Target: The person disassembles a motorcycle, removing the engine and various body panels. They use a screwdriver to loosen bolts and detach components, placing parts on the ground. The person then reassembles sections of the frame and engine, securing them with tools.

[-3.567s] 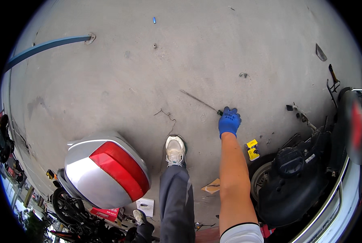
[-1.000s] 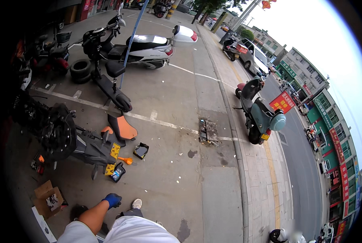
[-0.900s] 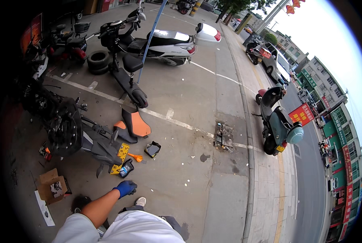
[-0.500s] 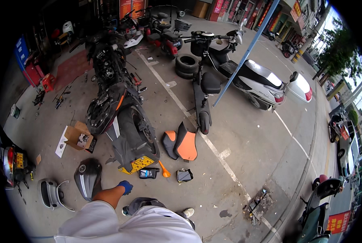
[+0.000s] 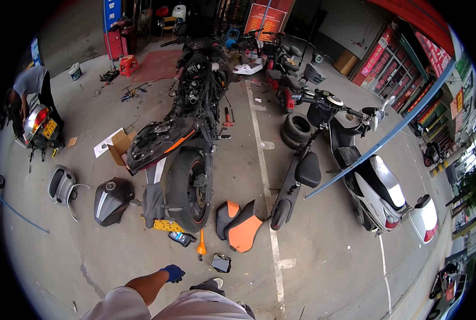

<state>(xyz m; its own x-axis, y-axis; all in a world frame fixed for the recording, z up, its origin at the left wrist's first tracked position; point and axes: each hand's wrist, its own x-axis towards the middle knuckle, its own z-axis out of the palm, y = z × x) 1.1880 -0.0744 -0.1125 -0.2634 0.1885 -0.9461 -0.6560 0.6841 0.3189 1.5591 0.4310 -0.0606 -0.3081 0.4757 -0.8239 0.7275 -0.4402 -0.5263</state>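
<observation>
My left hand [image 5: 174, 274], in a blue glove, hangs at the lower middle with its fingers curled in. No object shows in it, and it touches nothing. My right hand is out of sight. Nearest to the glove lie a dark bottle [image 5: 182, 238], an orange funnel [image 5: 201, 246] and an open box with a phone-like dark screen [image 5: 220, 263]. Beyond them stands a partly stripped motorcycle [image 5: 187, 154], its rear wheel toward me. Two orange-and-black seat pads [image 5: 243, 229] rest on the ground right of that wheel.
Left of the motorcycle lie a dark fuel tank [image 5: 114, 201], a grey tail piece [image 5: 62, 186] and a cardboard box [image 5: 122, 146]. A person [image 5: 31, 90] bends over a scooter at far left. A small scooter [image 5: 302, 170], stacked tires [image 5: 296, 129] and a white scooter [image 5: 374, 186] stand right.
My view has swung left, so the motorcycle sits more central and a bending person now shows at far left. My left hand is lower, apart from the fuel tank.
</observation>
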